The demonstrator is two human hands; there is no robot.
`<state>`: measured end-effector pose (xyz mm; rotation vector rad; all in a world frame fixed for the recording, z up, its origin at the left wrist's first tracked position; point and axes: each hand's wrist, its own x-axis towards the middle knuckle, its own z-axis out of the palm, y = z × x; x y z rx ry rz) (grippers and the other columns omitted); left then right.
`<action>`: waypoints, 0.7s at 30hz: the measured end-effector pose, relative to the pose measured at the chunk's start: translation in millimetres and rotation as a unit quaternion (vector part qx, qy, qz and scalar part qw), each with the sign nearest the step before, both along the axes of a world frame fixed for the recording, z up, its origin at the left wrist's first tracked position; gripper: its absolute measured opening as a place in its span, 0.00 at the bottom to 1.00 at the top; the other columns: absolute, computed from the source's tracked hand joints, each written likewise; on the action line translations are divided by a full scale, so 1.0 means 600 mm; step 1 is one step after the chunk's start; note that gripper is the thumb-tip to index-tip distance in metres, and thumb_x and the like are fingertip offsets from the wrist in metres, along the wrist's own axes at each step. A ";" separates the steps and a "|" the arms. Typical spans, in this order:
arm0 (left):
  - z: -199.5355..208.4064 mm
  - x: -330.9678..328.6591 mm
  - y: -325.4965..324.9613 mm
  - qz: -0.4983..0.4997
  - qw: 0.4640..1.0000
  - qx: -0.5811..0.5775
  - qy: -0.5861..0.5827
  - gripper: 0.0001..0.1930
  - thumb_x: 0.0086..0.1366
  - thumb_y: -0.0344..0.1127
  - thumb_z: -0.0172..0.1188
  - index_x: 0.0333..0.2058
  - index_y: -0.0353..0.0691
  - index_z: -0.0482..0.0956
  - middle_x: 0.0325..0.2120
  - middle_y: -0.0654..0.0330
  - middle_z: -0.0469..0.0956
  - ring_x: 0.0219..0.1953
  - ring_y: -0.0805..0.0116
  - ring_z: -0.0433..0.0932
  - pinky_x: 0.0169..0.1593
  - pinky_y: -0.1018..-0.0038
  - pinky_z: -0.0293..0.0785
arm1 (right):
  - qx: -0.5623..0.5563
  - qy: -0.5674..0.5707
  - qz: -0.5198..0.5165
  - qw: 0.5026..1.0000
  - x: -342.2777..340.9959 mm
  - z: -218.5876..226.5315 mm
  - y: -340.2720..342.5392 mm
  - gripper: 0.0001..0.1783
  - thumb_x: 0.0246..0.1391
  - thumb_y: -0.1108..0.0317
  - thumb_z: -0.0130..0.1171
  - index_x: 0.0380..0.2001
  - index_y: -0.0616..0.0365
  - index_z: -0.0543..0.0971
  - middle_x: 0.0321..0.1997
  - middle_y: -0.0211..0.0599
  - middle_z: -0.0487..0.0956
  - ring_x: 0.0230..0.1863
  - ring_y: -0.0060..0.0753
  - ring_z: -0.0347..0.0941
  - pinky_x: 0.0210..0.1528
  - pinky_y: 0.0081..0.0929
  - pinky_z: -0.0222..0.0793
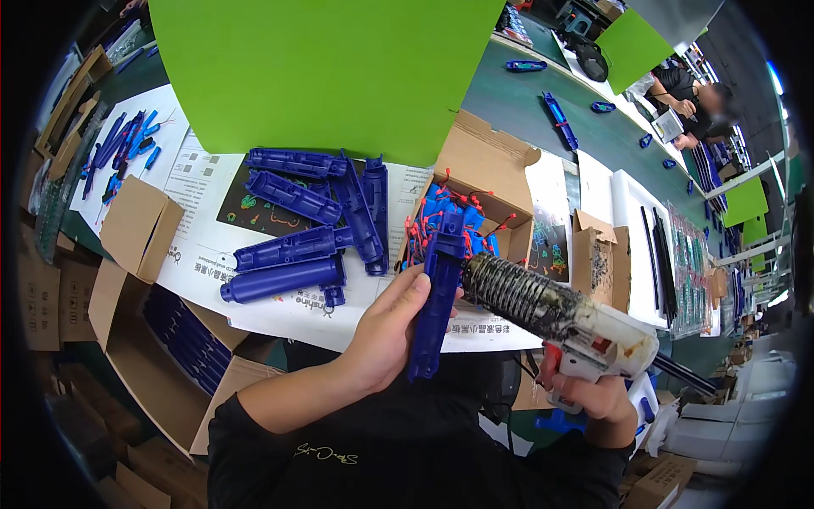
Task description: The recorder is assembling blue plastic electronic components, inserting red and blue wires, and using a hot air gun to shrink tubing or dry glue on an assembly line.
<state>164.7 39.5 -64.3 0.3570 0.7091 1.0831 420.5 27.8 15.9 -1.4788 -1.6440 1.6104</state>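
The left hand (386, 327) grips the blue shell (436, 314) over the bench's (275, 324) near edge; the right hand (593, 397) grips the gun (577, 327). Best hold the shell still and aim gently.

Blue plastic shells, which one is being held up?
The blue shell in the left hand, by the tip of the white tool; the other shells nearby lie unheld.

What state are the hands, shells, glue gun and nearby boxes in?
Left hand: gripping the held shell
Held shell: off the table, nozzle contact unclear
Right hand: closed on handle
Glue gun: held, trigger pull unclear
Loose shells: lying, overlapping
Wired-parts box: open, filled
Left carton: open, shells inside
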 end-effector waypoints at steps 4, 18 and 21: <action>-0.006 -0.005 0.003 -0.002 1.000 -0.002 0.009 0.18 0.70 0.43 0.39 0.52 0.39 0.64 0.40 0.59 0.72 0.40 0.73 0.71 0.45 0.75 0.68 | 0.045 0.000 0.002 0.999 -0.024 0.007 -0.005 0.15 0.35 0.79 0.51 0.33 0.66 0.73 0.29 0.37 0.75 0.31 0.29 0.71 0.35 0.25 0.69; -0.010 -0.017 -0.001 0.015 0.997 0.043 0.060 0.18 0.69 0.43 0.40 0.52 0.39 0.64 0.40 0.57 0.73 0.39 0.70 0.72 0.42 0.73 0.70 | 0.163 -0.007 0.112 0.980 -0.034 0.042 0.019 0.32 0.31 0.80 0.53 0.49 0.66 0.69 0.45 0.44 0.76 0.40 0.29 0.73 0.42 0.24 0.68; 0.020 -0.070 0.018 0.147 0.984 0.052 -0.089 0.20 0.68 0.44 0.44 0.53 0.38 0.62 0.37 0.60 0.70 0.35 0.72 0.70 0.37 0.76 0.70 | 0.163 0.086 -0.134 0.974 0.008 0.015 -0.014 0.33 0.31 0.71 0.60 0.48 0.67 0.68 0.45 0.49 0.73 0.41 0.37 0.73 0.41 0.30 0.71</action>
